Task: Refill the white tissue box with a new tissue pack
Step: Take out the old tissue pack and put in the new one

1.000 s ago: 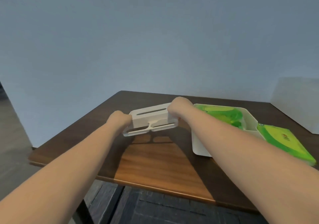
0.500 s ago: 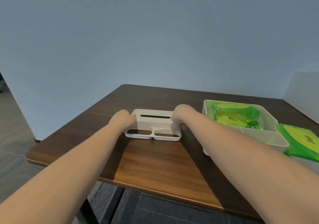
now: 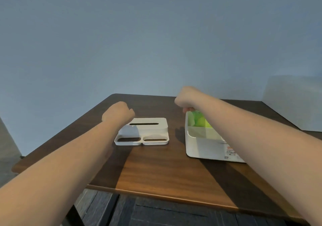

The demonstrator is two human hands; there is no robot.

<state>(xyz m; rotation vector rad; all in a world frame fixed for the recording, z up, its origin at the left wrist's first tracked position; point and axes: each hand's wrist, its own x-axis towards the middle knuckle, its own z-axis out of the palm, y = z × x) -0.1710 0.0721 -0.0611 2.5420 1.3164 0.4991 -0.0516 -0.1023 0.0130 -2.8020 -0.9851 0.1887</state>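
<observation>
The white tissue box lid (image 3: 148,130), with its slot and two cut-outs, lies flat on the brown table (image 3: 165,170). My left hand (image 3: 118,112) hovers just above the lid's far left corner, loosely curled and holding nothing. To the right stands the open white tissue box (image 3: 202,147) with a green tissue pack (image 3: 198,120) inside. My right hand (image 3: 187,100) is over the box's far left corner. Its fingers are curled down and closed on the end of the green pack. My right forearm hides the right part of the box.
A blue-grey wall rises behind the table. A pale block (image 3: 292,102) stands at the far right. The table's front edge (image 3: 156,196) runs close to me, with dark floor below it.
The lid went down onto the table and both hands let go of it. My left hand rose slightly; my right hand moved right to the box and closed on the green pack.
</observation>
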